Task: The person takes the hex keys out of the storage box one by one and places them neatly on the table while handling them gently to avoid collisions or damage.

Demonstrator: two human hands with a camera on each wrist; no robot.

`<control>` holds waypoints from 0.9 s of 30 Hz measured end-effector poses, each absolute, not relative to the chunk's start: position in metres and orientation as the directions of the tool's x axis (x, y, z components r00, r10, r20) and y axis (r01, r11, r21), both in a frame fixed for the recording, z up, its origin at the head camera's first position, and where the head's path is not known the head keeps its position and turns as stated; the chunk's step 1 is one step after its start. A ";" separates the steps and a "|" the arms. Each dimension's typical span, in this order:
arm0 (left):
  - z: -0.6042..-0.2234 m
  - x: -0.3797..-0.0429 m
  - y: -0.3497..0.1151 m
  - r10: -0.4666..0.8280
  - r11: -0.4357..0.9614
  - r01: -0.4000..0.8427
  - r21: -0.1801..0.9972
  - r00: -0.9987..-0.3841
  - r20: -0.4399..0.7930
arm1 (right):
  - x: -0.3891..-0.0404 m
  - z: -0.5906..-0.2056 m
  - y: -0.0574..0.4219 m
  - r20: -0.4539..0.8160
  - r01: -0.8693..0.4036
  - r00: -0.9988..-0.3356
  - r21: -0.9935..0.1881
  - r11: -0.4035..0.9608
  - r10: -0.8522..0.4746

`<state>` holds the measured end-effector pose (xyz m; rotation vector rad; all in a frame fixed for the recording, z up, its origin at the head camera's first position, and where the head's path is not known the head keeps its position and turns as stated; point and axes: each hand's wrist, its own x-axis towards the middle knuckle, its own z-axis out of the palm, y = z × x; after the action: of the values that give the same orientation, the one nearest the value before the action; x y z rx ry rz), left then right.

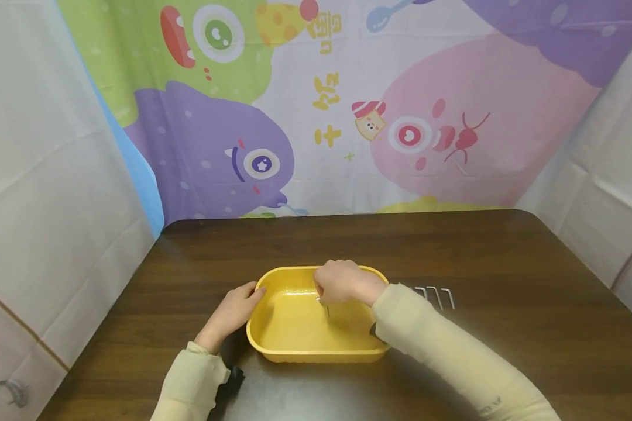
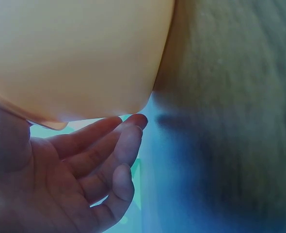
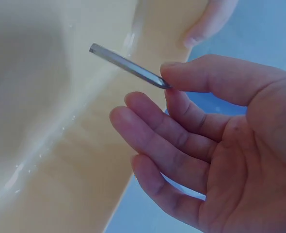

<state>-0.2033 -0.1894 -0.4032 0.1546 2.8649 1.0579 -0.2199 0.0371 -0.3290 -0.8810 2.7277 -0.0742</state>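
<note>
A yellow plastic basin point(image 1: 295, 330) with rounded corners sits on the table. My left hand point(image 1: 232, 311) holds its left side, thumb over the rim. In the left wrist view, the fingers point(image 2: 92, 158) lie along the basin's outer wall. Over the basin's inside, my right hand point(image 1: 343, 282) pinches a metal hex key point(image 3: 128, 65) between thumb and index finger. The other fingers of that hand are loosely bent. The key's long arm points down toward the basin floor in the head view; its other end is hidden by the fingertips.
Several L-shaped hex keys point(image 1: 450, 297) lie in a row on the dark wooden table point(image 1: 484, 251), right of the basin, partly behind the right sleeve point(image 1: 442, 342). A printed cartoon curtain point(image 1: 342, 187) hangs along the table's far edge, with pale cloth on both sides.
</note>
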 end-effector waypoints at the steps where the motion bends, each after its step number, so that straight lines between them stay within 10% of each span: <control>1: -0.403 -0.203 -0.189 0.122 0.757 0.066 0.650 -0.992 -0.042 | -0.220 -0.328 0.038 -0.232 -0.567 -0.780 -0.133 0.813 -0.581; 27: -0.404 -0.203 -0.190 0.125 0.746 0.060 0.663 -0.991 -0.050 | -0.212 -0.317 0.078 0.043 -0.543 -0.824 -0.342 0.767 -0.565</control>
<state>-0.2032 -0.1897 -0.4044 0.1513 2.8499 1.0781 -0.2120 0.0783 -0.3167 -0.9085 2.8942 -0.5302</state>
